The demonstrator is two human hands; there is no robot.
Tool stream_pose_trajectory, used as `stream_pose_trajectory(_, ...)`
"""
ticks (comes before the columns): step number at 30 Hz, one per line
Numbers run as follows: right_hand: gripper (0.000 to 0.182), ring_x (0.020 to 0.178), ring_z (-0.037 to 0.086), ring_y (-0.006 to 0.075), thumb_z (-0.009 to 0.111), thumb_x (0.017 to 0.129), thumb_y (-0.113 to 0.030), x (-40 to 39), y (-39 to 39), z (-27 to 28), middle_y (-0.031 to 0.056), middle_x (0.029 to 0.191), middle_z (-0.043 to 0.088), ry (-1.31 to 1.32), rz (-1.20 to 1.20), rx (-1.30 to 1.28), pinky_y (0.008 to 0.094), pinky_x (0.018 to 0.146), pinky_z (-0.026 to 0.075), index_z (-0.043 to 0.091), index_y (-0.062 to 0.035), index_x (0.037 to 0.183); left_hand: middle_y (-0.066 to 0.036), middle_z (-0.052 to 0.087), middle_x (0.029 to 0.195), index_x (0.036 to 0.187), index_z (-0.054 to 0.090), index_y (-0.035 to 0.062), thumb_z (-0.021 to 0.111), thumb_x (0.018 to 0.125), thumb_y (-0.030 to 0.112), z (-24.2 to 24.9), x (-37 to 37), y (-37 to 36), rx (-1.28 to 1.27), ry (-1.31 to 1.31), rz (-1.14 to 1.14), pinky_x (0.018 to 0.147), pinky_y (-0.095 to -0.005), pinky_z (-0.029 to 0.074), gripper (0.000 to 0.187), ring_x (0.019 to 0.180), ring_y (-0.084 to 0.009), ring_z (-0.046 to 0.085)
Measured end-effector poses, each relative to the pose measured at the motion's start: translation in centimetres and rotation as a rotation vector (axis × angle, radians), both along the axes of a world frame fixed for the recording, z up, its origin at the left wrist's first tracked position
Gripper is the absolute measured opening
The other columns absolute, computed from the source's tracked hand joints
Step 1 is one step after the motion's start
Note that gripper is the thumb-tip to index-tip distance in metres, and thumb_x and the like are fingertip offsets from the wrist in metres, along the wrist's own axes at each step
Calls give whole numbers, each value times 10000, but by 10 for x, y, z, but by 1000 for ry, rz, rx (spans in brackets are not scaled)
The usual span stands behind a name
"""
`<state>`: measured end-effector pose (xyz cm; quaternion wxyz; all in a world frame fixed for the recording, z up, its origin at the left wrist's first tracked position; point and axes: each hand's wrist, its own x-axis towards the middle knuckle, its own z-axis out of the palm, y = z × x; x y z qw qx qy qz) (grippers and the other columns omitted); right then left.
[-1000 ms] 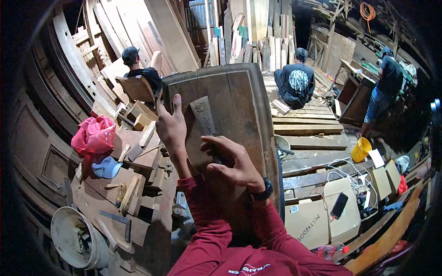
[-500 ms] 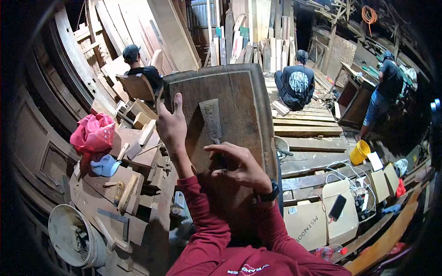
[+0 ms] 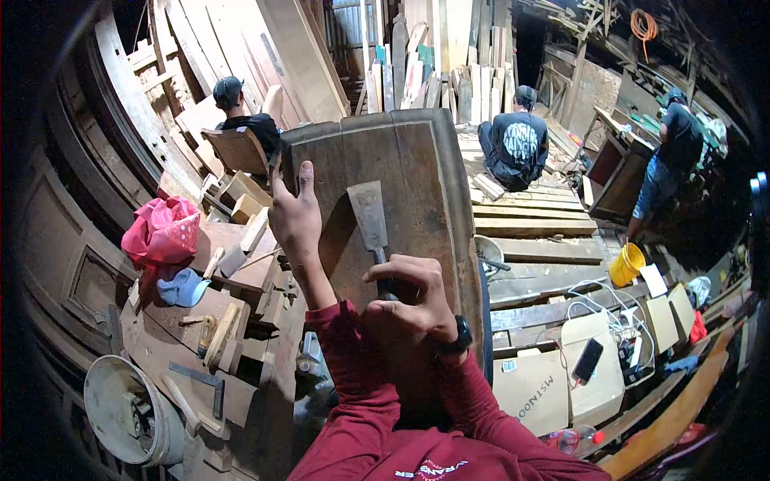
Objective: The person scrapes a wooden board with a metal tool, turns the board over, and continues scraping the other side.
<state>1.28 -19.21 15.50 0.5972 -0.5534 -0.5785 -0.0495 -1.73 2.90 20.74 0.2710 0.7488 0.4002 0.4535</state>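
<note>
A dark wooden panel [image 3: 417, 180] with a raised border stands tilted in front of me. My left hand [image 3: 295, 212] rests at its left edge, thumb up and fingers spread, partly behind the edge. Held in my right hand [image 3: 417, 298] is a scraper [image 3: 370, 215] with a wide flat metal blade and a dark handle. The fingers curl round the handle, and the blade points up over the panel's face. A dark watch [image 3: 457, 335] is on my right wrist.
Left are a pink bag [image 3: 162, 231], a light blue cap [image 3: 184, 289], a metal square [image 3: 200, 377] and a white bucket [image 3: 132, 413]. Cardboard [image 3: 531, 393], a phone [image 3: 588, 361] and a yellow bucket [image 3: 626, 264] lie right. Three people [image 3: 520, 140] are farther back.
The right hand's fingers have curled in more closely round the scraper's handle. The blade's face looks paler and slightly turned. The left hand has shifted slightly left and the panel has tilted a little.
</note>
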Motion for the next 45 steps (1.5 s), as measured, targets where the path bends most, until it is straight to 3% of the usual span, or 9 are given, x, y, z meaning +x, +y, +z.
stream_pose_trajectory(3,399,685,634,252,810,801,-222,-8,13,2,137,807,650,40,-174,45,333,663,500,734,-44,1150,-366,639,1213,1351,549,-64,463,951,737,2,-1,1,-12,24,14,986,-545,490,899,1164,-510,615)
stream_pose_trajectory(7,381,668,620,231,786,829,-196,2,1,-3,131,810,638,-29,-3,86,310,638,481,728,-45,1175,-361,639,1219,1363,545,-66,471,958,719,0,2,1,25,-17,1,989,-544,489,886,1163,-510,614)
stream_pose_trajectory(11,369,680,640,240,785,830,-195,-4,13,-4,136,842,663,35,-191,138,310,638,485,728,-43,1162,-343,645,1227,1389,536,-36,480,967,694,-1,3,2,13,3,19,997,-534,489,845,1160,-509,616)
stream_pose_trajectory(18,252,619,622,246,713,875,-128,-9,-2,-7,131,802,659,-71,-178,211,316,568,467,731,-50,1114,-335,646,1236,1382,549,-29,488,973,677,2,5,-2,17,-8,23,995,-525,497,818,1167,-494,621)
stream_pose_trajectory(21,268,599,603,207,718,916,-236,-14,21,-3,104,716,617,45,-382,195,308,576,465,733,-33,1090,-331,649,1234,1380,550,-32,483,970,685,3,2,-4,-11,25,41,993,-522,500,828,1167,-491,623)
stream_pose_trajectory(25,315,588,630,252,776,899,-247,-15,16,-11,91,734,628,-203,-345,265,332,552,492,719,-67,1150,-339,647,1230,1363,553,-56,476,966,696,7,1,-8,-7,-31,-14,998,-526,496,854,1168,-495,621)
stream_pose_trajectory(32,407,559,620,207,834,831,-379,-22,31,-24,63,690,616,-220,-361,215,324,509,469,738,-92,1103,-336,625,1279,1383,547,-42,477,970,687,6,3,-1,-35,47,10,1024,-523,478,841,1207,-489,600)
stream_pose_trajectory(36,424,550,617,221,768,886,-450,-25,15,-22,73,652,599,-294,-372,377,323,494,457,738,-67,1067,-358,613,1267,1319,574,-73,455,937,761,6,0,-2,-63,-6,-34,1023,-528,453,925,1220,-500,578)
stream_pose_trajectory(45,554,738,728,278,657,951,-499,-21,15,-20,117,849,701,-183,-172,57,344,642,555,677,-18,1226,-357,665,1146,1294,580,-54,474,956,720,2,4,0,-11,7,28,952,-546,510,852,1111,-511,639)
